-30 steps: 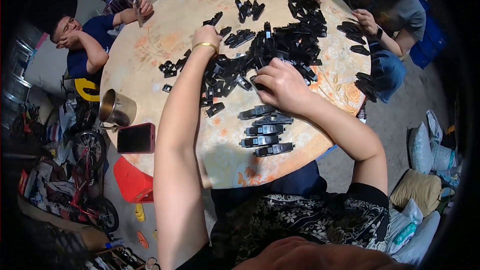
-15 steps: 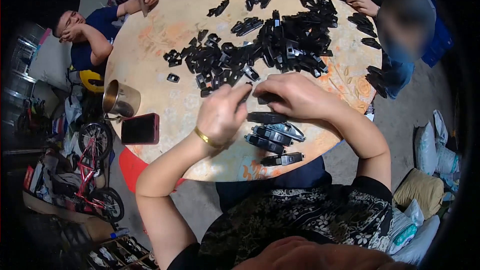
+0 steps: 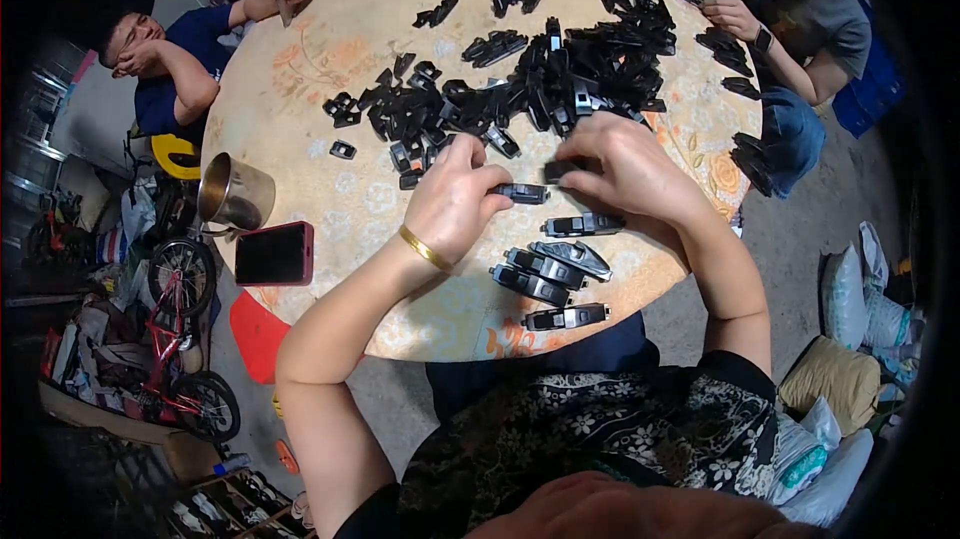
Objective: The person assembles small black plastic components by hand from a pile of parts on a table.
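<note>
My left hand (image 3: 452, 201) is closed, thumb and fingers pinching the end of a slim black plastic part (image 3: 524, 193) just above the table. My right hand (image 3: 628, 171) curls over another small dark plastic part (image 3: 560, 172), mostly hidden by the fingers. Below the right hand, a black part with metallic bits (image 3: 583, 225) lies on the patterned round table (image 3: 400, 324). Nearer to me, a close group of similar parts (image 3: 533, 284) and a single one (image 3: 566, 317) lie crosswise. Beyond both hands spreads a large heap of black plastic parts (image 3: 610, 64).
A metal mug (image 3: 240, 194) and a phone in a red case (image 3: 274, 254) stand at the table's left. One person (image 3: 180, 79) sits at the left, another (image 3: 790, 39) works at the far right. Small piles of parts (image 3: 752, 161) line the right edge. Sacks (image 3: 832, 379) sit on the floor.
My hands have moved apart, the right one away to the upper right. The part in my left hand now shows. The topmost row part lies farther right. The right-hand person has leaned back.
</note>
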The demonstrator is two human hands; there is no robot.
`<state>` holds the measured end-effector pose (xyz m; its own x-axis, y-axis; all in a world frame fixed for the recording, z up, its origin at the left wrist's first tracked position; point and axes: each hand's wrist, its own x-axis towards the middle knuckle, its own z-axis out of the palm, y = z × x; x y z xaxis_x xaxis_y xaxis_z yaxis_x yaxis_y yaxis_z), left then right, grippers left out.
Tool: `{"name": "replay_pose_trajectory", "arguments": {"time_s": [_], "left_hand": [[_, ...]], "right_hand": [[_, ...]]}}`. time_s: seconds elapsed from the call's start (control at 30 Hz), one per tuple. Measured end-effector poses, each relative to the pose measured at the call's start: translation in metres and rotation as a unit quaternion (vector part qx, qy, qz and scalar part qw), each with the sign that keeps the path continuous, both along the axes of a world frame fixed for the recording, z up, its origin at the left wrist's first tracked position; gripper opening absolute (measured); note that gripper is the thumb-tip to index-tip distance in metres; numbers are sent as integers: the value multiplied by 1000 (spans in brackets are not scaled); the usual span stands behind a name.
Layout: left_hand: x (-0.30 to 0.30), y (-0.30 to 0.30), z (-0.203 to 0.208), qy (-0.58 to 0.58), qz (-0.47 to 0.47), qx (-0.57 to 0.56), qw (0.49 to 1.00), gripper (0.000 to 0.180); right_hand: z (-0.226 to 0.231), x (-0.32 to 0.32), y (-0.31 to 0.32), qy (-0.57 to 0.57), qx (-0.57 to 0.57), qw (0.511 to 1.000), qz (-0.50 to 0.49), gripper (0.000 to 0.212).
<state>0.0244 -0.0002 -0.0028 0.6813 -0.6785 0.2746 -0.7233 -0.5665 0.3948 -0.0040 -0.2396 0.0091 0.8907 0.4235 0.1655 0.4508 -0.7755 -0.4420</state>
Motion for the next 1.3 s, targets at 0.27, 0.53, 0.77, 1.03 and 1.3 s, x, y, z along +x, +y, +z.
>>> {"name": "replay_pose_trajectory", "arguments": {"time_s": [0.27,0.53,0.77,1.03,1.3], "left_hand": [[0,-4,-9,44,43,-56,997,23],[-5,-8,-5,117,47,-67,990,19],[-5,-1,4,105,13,-25,994,37],[-62,2,5,106,-148,26,983,125],[-66,-67,-21,101,-220,-92,966,94]], "right_hand": [[-17,3,13,-86,113,989,42,27],[-17,14,7,-129,118,974,145,25],[-16,1,17,-34,107,987,115,38],[-11,-77,24,-57,-2,992,112,94],[-44,-117,-26,-187,53,979,-64,65]]}}
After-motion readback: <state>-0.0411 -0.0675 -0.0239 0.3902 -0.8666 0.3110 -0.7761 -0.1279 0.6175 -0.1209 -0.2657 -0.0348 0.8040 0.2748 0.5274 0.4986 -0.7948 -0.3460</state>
